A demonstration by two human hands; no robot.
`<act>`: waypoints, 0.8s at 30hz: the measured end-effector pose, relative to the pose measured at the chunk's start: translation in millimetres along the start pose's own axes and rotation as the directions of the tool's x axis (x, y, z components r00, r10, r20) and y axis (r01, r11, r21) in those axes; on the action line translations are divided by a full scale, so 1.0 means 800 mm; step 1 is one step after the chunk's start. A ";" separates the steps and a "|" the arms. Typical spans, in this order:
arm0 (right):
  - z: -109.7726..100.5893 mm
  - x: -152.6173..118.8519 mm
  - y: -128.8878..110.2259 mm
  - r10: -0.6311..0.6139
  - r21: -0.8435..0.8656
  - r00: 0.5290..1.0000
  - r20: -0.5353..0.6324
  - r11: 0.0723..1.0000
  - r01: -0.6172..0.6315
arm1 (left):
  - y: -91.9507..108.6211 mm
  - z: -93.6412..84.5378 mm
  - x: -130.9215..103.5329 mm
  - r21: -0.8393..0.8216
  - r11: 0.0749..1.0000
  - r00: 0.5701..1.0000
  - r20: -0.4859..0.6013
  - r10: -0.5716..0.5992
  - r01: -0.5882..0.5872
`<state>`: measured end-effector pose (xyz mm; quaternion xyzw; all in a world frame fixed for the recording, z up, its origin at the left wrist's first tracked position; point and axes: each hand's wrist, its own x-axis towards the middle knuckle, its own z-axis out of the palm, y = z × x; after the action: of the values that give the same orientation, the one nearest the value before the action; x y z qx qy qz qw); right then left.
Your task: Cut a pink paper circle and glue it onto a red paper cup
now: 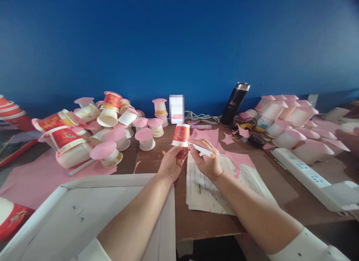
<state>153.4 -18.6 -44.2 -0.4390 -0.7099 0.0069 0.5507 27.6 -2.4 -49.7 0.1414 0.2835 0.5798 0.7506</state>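
Head view: our left hand (174, 163) pinches the red cup (181, 133) by its lower rim, above the desk (182, 225), well back from its near edge. Our right hand (206, 161) holds a white pen (206, 152), its tip by the cup's lower right; we cannot tell whether they touch. We judge it best to keep our 2 hands close, brace the cup without denting it, and press lightly.
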 end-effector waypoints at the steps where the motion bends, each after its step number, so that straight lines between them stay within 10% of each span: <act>1: 0.000 0.000 0.000 0.003 0.002 1.000 0.001 1.000 -0.003 | 0.000 0.000 0.000 0.008 1.000 1.000 0.008 0.000 0.000; 24: 0.000 0.000 0.002 0.023 0.016 1.000 -0.018 1.000 -0.023 | -0.001 -0.001 0.001 0.041 0.999 1.000 0.000 0.019 -0.019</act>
<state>154.7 -17.9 -45.3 -0.4428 -0.6997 0.0151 0.5605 27.9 -2.2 -51.1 0.1595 0.2941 0.5811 0.7419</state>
